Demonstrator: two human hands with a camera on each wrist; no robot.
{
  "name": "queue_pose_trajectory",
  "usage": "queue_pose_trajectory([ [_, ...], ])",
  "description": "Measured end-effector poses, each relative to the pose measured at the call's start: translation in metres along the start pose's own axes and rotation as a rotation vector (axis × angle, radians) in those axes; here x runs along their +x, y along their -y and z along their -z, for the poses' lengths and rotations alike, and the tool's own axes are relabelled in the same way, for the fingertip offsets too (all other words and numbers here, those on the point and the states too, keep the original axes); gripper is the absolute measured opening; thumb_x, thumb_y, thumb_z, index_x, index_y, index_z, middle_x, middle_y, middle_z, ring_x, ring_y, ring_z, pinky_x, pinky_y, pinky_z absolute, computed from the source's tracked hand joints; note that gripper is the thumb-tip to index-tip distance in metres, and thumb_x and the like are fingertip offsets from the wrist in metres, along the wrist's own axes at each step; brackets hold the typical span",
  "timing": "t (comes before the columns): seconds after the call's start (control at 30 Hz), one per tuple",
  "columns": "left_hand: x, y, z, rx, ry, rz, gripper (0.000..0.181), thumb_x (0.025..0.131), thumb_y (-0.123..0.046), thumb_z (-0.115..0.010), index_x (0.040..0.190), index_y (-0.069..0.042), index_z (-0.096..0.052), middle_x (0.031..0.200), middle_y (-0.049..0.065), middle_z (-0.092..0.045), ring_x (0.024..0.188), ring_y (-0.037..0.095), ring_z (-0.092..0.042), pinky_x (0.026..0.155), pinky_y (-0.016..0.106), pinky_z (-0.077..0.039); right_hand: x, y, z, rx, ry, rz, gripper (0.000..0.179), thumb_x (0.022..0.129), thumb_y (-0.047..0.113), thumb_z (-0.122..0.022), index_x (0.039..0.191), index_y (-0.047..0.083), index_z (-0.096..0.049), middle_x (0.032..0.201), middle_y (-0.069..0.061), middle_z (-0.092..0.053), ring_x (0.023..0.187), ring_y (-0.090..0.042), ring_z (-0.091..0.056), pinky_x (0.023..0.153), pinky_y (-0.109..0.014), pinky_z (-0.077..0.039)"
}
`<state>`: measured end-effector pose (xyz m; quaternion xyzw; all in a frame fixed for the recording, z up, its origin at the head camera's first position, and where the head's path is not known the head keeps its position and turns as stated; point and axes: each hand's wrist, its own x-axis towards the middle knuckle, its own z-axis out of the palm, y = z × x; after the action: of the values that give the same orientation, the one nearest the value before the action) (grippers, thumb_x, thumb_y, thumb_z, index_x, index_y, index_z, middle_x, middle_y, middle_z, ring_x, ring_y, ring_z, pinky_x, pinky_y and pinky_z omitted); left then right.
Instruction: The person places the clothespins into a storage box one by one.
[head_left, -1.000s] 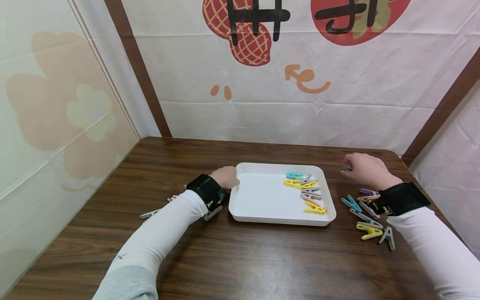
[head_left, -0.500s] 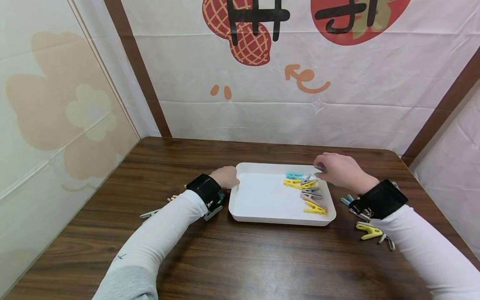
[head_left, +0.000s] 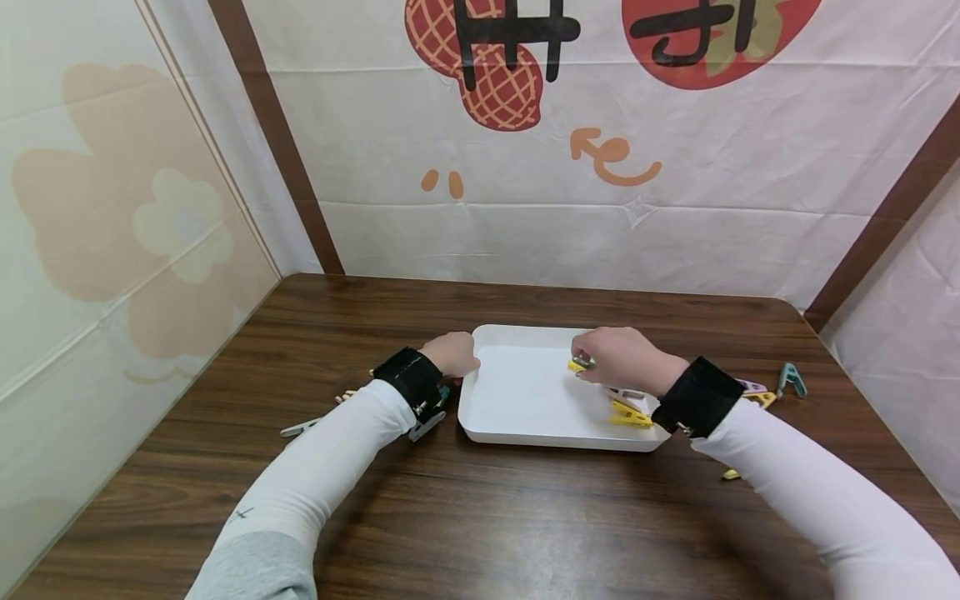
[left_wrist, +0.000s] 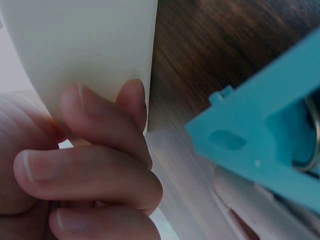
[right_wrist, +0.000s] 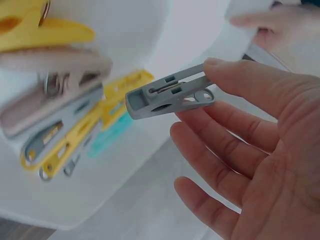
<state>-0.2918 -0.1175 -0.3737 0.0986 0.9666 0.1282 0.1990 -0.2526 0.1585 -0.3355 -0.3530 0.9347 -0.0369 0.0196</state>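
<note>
A grey plastic clothespin with a metal spring (right_wrist: 170, 92) has its long axis running lengthwise out from the fingers of the right hand (head_left: 626, 360), tilted slightly. Its blunt nose points away from the palm, and its two handle arms spread apart back toward the thumb. The thumb and forefinger are clamped on those handle ends; the other fingers stand apart, loosely bent. The clothespin hangs above a shallow white rectangular tray (head_left: 525, 400).

From the head, little of this clothespin shows under the fingertips, too small to read its direction. The right wrist view shows what the hand covers there: beyond the fingers, inside the tray, a turquoise plastic clothespin (right_wrist: 110, 137) lies near overlapping slim yellow clothespins (right_wrist: 75, 135), with a pinkish-beige clothespin (right_wrist: 90, 62) farther out.

The left hand (head_left: 450, 354) grips the tray's near wall, thumb and curled fingers together on it. Only the left wrist view shows clearly a teal plastic clothespin (left_wrist: 260, 125) just beside those fingers, its tapered end pointing at them, overlapping a pale grey clothespin (left_wrist: 250, 210) on the brown wood-grain bench (head_left: 480, 517).
</note>
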Motion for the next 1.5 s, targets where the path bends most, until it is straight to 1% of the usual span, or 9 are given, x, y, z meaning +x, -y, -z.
queue_pose_trajectory([
  [0.2,0.001,0.001,-0.001,-0.006,0.006,0.001,0.019,0.096,-0.011,-0.049,0.095,0.003,-0.064,0.057,0.006,-0.06,0.047,0.015,-0.05,0.047,0.025,-0.036,0.007,0.007,-0.006,-0.021,0.045,0.049,0.021,0.084,0.02,-0.077,0.081,0.013,-0.058,0.067,0.008,-0.048,0.062,-0.009,-0.044,0.055,-0.024,-0.033],
  [0.43,0.001,0.001,-0.001,-0.007,0.006,-0.002,0.02,0.096,-0.01,-0.049,0.098,0.003,-0.064,0.058,0.006,-0.06,0.046,0.014,-0.05,0.047,0.024,-0.037,0.012,0.009,-0.011,-0.066,0.096,0.042,0.02,0.084,0.017,-0.076,0.079,0.011,-0.058,0.067,0.006,-0.046,0.063,-0.012,-0.042,0.057,-0.025,-0.032],
  [0.53,0.002,0.001,-0.001,-0.003,0.002,0.0,0.02,0.096,-0.01,-0.049,0.099,0.003,-0.063,0.058,0.007,-0.061,0.046,0.014,-0.05,0.046,0.024,-0.037,0.014,0.007,-0.015,-0.095,0.101,0.043,0.021,0.084,0.016,-0.076,0.077,0.011,-0.057,0.066,0.005,-0.045,0.062,-0.012,-0.041,0.057,-0.026,-0.032],
  [0.73,0.005,0.003,-0.003,0.011,-0.001,0.001,0.021,0.096,-0.011,-0.049,0.097,0.003,-0.064,0.058,0.006,-0.061,0.046,0.015,-0.05,0.046,0.025,-0.037,0.014,0.004,-0.019,-0.107,0.108,0.037,0.021,0.084,0.017,-0.077,0.077,0.012,-0.058,0.068,0.004,-0.047,0.064,-0.013,-0.042,0.059,-0.026,-0.033],
  [0.87,0.003,0.002,-0.003,0.009,-0.005,0.0,0.02,0.096,-0.011,-0.049,0.095,0.003,-0.064,0.057,0.006,-0.061,0.046,0.015,-0.05,0.046,0.025,-0.037,0.011,0.003,-0.018,-0.086,0.094,0.027,0.024,0.084,0.016,-0.076,0.076,0.011,-0.054,0.068,0.004,-0.041,0.063,-0.013,-0.038,0.059,-0.026,-0.03],
  [0.97,0.002,0.002,-0.002,0.006,-0.006,-0.003,0.02,0.096,-0.01,-0.049,0.094,0.002,-0.064,0.057,0.006,-0.061,0.046,0.015,-0.05,0.046,0.025,-0.037,0.007,0.002,-0.014,-0.047,0.089,0.0,0.02,0.085,0.016,-0.075,0.079,0.011,-0.057,0.07,0.004,-0.044,0.065,-0.013,-0.038,0.06,-0.027,-0.032],
  [1.13,0.002,0.001,-0.002,0.012,-0.004,0.0,0.02,0.097,-0.011,-0.049,0.095,0.002,-0.064,0.056,0.006,-0.06,0.046,0.015,-0.05,0.047,0.025,-0.037,-0.006,-0.008,-0.004,-0.039,0.032,-0.058,0.016,0.086,0.021,-0.075,0.092,0.009,-0.066,0.081,0.002,-0.06,0.068,-0.013,-0.05,0.06,-0.029,-0.043],
  [1.27,0.0,0.0,0.0,0.019,-0.004,0.001,0.02,0.096,-0.011,-0.049,0.092,0.002,-0.064,0.056,0.005,-0.059,0.046,0.015,-0.049,0.047,0.025,-0.036,-0.02,-0.024,0.005,-0.042,-0.049,-0.127,0.022,0.087,0.023,-0.074,0.1,0.007,-0.068,0.09,-0.003,-0.067,0.074,-0.015,-0.059,0.061,-0.033,-0.048],
  [1.5,-0.006,-0.005,0.002,0.025,0.0,0.007,0.02,0.097,-0.01,-0.049,0.09,0.001,-0.064,0.055,0.005,-0.058,0.047,0.015,-0.049,0.048,0.025,-0.036,-0.049,-0.062,0.017,0.042,-0.116,-0.295,0.022,0.091,0.022,-0.068,0.102,0.003,-0.067,0.086,-0.005,-0.066,0.076,-0.021,-0.061,0.066,-0.041,-0.049],
])
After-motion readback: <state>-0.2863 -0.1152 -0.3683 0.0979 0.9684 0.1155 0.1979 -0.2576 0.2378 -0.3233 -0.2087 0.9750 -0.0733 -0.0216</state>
